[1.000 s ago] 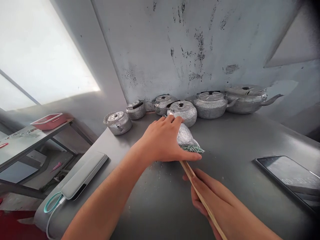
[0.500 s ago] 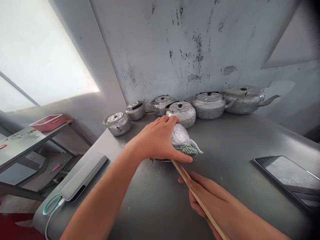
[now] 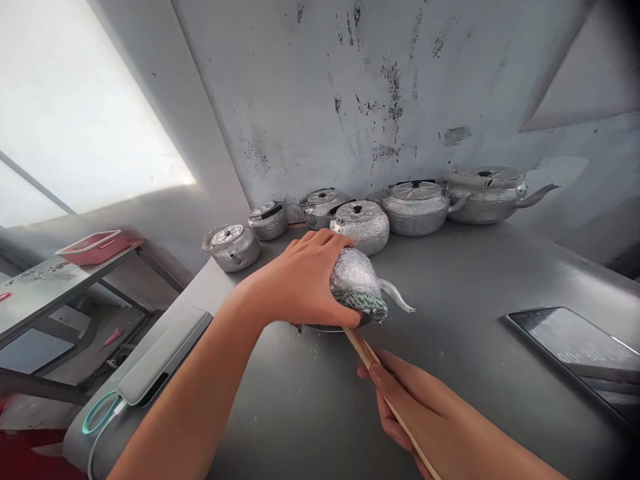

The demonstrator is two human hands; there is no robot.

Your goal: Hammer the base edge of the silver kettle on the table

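My left hand (image 3: pixel 305 280) is wrapped over a small silver kettle (image 3: pixel 354 270) with a hammered surface. This kettle is tipped over, its spout (image 3: pixel 397 295) pointing right and downward. A green-and-black speckled band (image 3: pixel 357 300) runs along its lower side, near my thumb. My right hand (image 3: pixel 400 393) grips a long wooden stick (image 3: pixel 367 353), or a pair held together. Its upper end reaches under the kettle beside my left thumb, where the tip is hidden. Below my left hand shows the thin rim of a dish-like thing (image 3: pixel 325 328), mostly covered.
Several silver kettles, including one with a long spout (image 3: pixel 485 197), stand along the wall. A phone (image 3: pixel 575 360) lies at the right. A power bank (image 3: pixel 165 357) with a cable rests near the left edge. Beyond it, a side table (image 3: pixel 40 290) holds a pink container (image 3: pixel 95 248).
The tipped kettle has moved slightly left and turned, showing more of its spout. My left hand has shifted left with it. The stick stays in my right hand. The view has shifted slightly.
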